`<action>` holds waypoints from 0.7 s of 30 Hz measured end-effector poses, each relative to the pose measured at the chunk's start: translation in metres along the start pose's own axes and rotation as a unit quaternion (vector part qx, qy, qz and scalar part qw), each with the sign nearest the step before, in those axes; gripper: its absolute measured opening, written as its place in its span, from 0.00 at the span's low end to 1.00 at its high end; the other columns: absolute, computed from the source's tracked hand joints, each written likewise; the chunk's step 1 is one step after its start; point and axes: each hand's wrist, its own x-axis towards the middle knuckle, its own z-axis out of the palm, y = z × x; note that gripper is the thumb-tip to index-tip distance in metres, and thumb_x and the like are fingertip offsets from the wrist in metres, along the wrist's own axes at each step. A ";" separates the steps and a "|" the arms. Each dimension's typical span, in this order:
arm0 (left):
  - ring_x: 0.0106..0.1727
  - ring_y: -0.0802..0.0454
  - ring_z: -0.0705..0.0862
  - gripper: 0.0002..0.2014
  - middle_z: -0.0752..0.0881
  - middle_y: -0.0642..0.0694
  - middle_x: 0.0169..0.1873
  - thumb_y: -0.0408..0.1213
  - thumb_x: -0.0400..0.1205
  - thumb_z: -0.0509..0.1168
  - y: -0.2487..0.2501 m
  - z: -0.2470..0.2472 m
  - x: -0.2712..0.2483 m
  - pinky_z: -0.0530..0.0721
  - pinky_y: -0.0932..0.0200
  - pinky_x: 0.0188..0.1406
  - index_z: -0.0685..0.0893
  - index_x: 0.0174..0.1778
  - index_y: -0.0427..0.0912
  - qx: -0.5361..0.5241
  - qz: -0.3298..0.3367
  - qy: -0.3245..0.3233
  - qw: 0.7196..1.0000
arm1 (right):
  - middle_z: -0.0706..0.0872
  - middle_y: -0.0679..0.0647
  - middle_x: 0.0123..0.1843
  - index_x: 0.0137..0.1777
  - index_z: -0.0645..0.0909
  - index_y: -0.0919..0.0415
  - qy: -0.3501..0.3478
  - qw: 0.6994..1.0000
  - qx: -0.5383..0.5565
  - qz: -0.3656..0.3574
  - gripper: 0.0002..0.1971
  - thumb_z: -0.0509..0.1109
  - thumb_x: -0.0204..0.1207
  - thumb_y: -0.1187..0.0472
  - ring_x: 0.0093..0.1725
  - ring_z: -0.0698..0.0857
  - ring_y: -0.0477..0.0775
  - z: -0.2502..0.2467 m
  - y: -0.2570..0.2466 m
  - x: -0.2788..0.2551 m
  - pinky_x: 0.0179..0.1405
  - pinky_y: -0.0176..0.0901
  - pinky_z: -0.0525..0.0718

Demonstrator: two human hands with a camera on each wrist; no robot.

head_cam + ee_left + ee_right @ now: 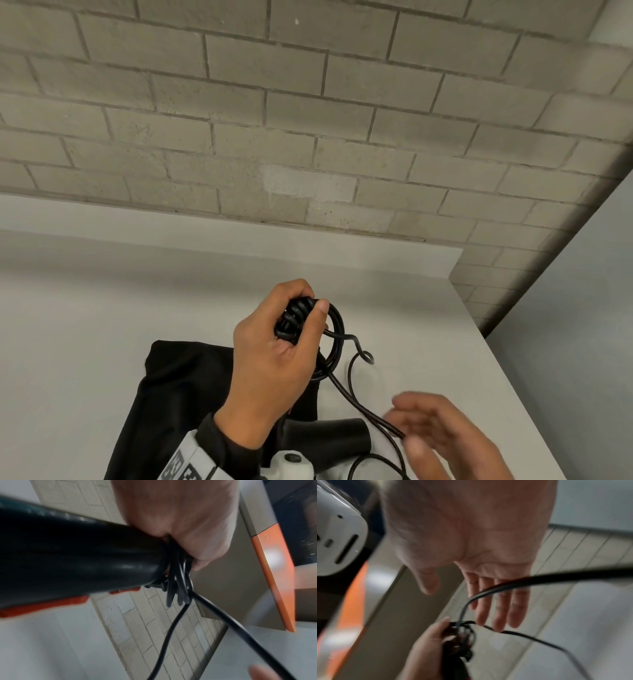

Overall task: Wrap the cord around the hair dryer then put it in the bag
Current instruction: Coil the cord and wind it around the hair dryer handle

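My left hand (pixel 308 301) grips the handle of the black hair dryer (pixel 329 435), fingers and thumb curled over several coils of black cord (pixel 291 318) wound round it. In the left wrist view the dryer's barrel (pixel 77 561) fills the left side, with the coils (pixel 178 581) under the hand (pixel 180 513). The loose cord (pixel 352 397) runs down to the right, past my right hand (pixel 411 425). That hand is blurred and flat, fingers (pixel 500 608) straight, with the cord (pixel 539 578) crossing in front of them. The black bag (pixel 185 394) lies flat on the table below my left hand.
The white table (pixel 102 325) ends at a brick wall (pixel 274 120) behind and at an edge (pixel 513 377) on the right. A white wrist camera (pixel 291 462) sits at the bottom of the view. An orange-edged panel (pixel 274 574) stands off to one side.
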 end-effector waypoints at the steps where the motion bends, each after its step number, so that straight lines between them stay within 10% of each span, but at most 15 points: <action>1: 0.33 0.47 0.87 0.04 0.86 0.49 0.33 0.46 0.80 0.67 0.000 -0.001 -0.001 0.85 0.50 0.30 0.81 0.47 0.52 0.000 0.002 -0.002 1.000 | 0.92 0.44 0.43 0.49 0.85 0.46 0.020 0.999 -0.020 -0.017 0.33 0.78 0.46 0.28 0.38 0.90 0.44 0.005 -0.010 0.005 0.42 0.27 0.82; 7: 0.33 0.48 0.86 0.04 0.85 0.49 0.32 0.47 0.80 0.67 0.005 -0.003 -0.003 0.84 0.54 0.29 0.81 0.46 0.53 0.003 0.008 -0.010 1.000 | 0.86 0.34 0.35 0.44 0.80 0.36 0.012 0.977 -0.203 -0.071 0.04 0.65 0.78 0.43 0.40 0.85 0.36 0.032 -0.028 0.032 0.40 0.28 0.81; 17: 0.28 0.58 0.77 0.04 0.79 0.58 0.31 0.47 0.80 0.66 0.003 -0.005 0.000 0.74 0.73 0.29 0.81 0.46 0.52 0.005 -0.002 -0.007 1.000 | 0.85 0.38 0.26 0.34 0.84 0.36 0.062 0.943 -0.300 -0.130 0.05 0.72 0.69 0.47 0.26 0.82 0.36 -0.031 0.007 0.000 0.29 0.17 0.75; 21: 0.28 0.57 0.78 0.05 0.80 0.55 0.32 0.48 0.79 0.66 0.003 -0.004 0.000 0.75 0.72 0.28 0.81 0.46 0.53 -0.002 -0.002 -0.020 1.000 | 0.82 0.19 0.40 0.36 0.79 0.18 0.003 0.941 -0.336 -0.045 0.11 0.59 0.70 0.40 0.49 0.79 0.23 -0.056 0.066 0.003 0.49 0.14 0.70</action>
